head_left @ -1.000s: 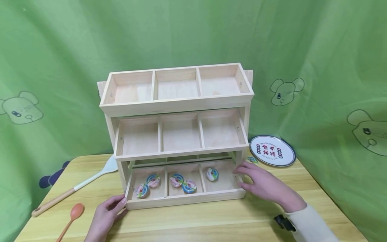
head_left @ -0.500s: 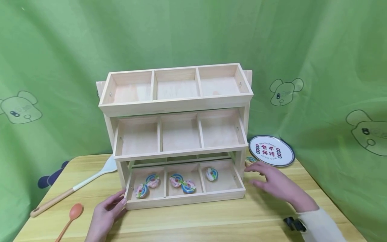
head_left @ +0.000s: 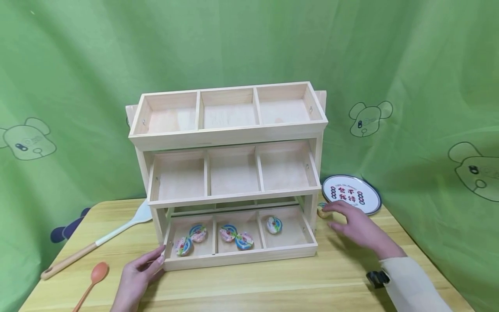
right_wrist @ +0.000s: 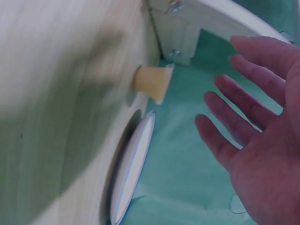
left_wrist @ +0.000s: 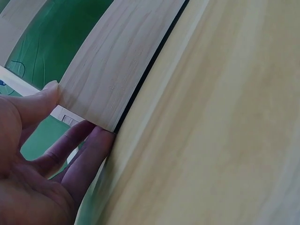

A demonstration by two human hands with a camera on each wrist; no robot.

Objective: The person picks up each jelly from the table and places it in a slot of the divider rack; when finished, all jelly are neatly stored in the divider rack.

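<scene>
A three-tier wooden storage rack (head_left: pixel 228 138) stands on the table. My left hand (head_left: pixel 134 279) holds the left front corner of its bottom tray (head_left: pixel 241 259), thumb near the top edge and fingers against the end (left_wrist: pixel 86 89). Inside that tray lie several small jelly cups with printed lids, two in the left compartment, two in the middle and one jelly cup (head_left: pixel 274 225) on the right. Right of the rack sits another jelly cup (right_wrist: pixel 151 82), yellowish, partly hidden in the head view. My right hand (head_left: pixel 360 227) hovers by it, fingers spread and apart from the cup.
An oval plate (head_left: pixel 351 186) with red characters lies at the back right. On the left are a white spatula with a wooden handle (head_left: pixel 70 260) and an orange spoon (head_left: pixel 99 272). A green curtain (head_left: pixel 234 39) hangs behind the table.
My right hand has moved right, away from the tray's right end, then back to beside the loose jelly cup. My left hand stays at the tray's corner.
</scene>
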